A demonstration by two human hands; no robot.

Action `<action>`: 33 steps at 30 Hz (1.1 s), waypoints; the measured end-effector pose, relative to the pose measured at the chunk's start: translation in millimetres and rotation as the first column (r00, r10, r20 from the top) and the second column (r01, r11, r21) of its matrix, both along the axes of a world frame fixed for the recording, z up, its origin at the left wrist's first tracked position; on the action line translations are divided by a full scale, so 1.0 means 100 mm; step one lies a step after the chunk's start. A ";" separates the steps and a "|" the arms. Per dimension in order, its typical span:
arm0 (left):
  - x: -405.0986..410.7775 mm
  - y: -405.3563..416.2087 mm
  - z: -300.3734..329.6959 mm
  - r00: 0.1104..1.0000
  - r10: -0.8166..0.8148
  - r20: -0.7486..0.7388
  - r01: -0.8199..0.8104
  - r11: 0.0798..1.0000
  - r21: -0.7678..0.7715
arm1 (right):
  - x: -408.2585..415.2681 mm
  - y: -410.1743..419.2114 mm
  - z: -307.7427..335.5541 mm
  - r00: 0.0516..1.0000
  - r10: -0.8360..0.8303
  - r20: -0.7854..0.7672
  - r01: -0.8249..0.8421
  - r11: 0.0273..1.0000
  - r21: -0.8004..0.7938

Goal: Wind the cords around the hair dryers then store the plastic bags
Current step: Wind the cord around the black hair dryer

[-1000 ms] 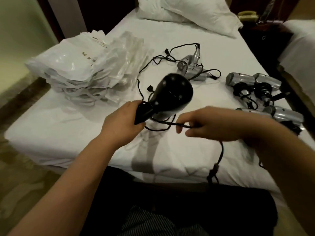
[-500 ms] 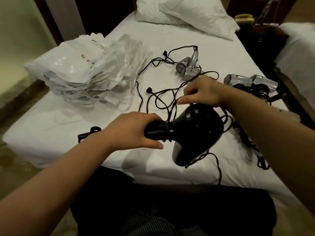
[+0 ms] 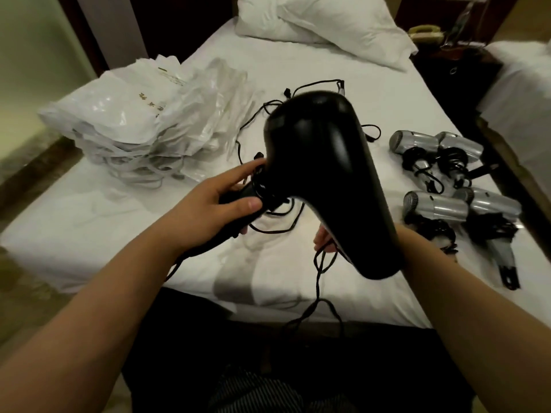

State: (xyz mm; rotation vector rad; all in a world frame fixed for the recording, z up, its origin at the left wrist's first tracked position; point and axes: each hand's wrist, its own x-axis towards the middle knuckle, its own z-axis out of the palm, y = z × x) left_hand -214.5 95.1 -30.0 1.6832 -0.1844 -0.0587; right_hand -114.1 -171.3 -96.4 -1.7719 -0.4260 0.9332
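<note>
Black hair dryer (image 3: pixel 325 174), silver dryers (image 3: pixel 441 186) beside, bags (image 3: pixel 143 123)

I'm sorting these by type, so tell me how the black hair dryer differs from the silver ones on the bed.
The black hair dryer is held up off the bed, its handle gripped by the left hand; the silver hair dryers lie on the sheet. The black one's cord hangs loose, while the silver ones show cords bundled at their handles. The black one looks bulkier, though it is nearer the camera. All are corded hair dryers.
</note>
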 end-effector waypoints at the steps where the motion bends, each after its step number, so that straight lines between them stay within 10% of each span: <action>1: 0.01 -0.01 0.00 1.000 0.019 0.001 -0.019 0.999 -0.026 | -0.04 0.00 -0.03 0.998 -0.022 -0.063 0.025 0.998 0.051; 5: 0.05 -0.08 0.02 0.985 0.170 0.009 -0.169 0.983 -0.068 | -0.35 0.05 -0.03 0.901 -0.002 -0.435 0.224 0.858 0.462; 13: 0.01 -0.14 -0.11 0.905 0.424 -0.030 -0.425 0.904 -0.051 | -0.54 0.08 -0.38 0.741 -0.418 -0.525 0.611 0.744 0.270; 17: -0.07 -0.14 -0.22 0.860 0.510 -0.036 -0.511 0.859 -0.038 | -0.58 -0.15 -0.55 0.749 -0.558 -0.359 0.641 0.747 0.176; 23: -0.15 -0.11 -0.26 0.816 0.578 -0.018 -0.578 0.816 0.010 | -0.43 -0.37 -0.65 0.495 -0.835 -0.240 0.840 0.531 -0.114; 25: -0.15 -0.12 -0.28 0.800 0.598 -0.042 -0.599 0.801 -0.004 | -0.38 -0.41 -0.65 0.710 -0.695 0.114 0.676 0.627 -0.386; 28: -0.14 -0.18 -0.26 0.802 0.595 -0.051 -0.595 0.803 0.001 | -0.36 -0.36 -0.63 0.844 -0.251 0.474 0.534 0.480 -0.696; 33: -0.15 -0.30 -0.11 0.842 0.538 -0.052 -0.540 0.841 -0.043 | -0.39 0.08 -0.40 0.706 -0.410 0.578 0.669 0.653 -0.355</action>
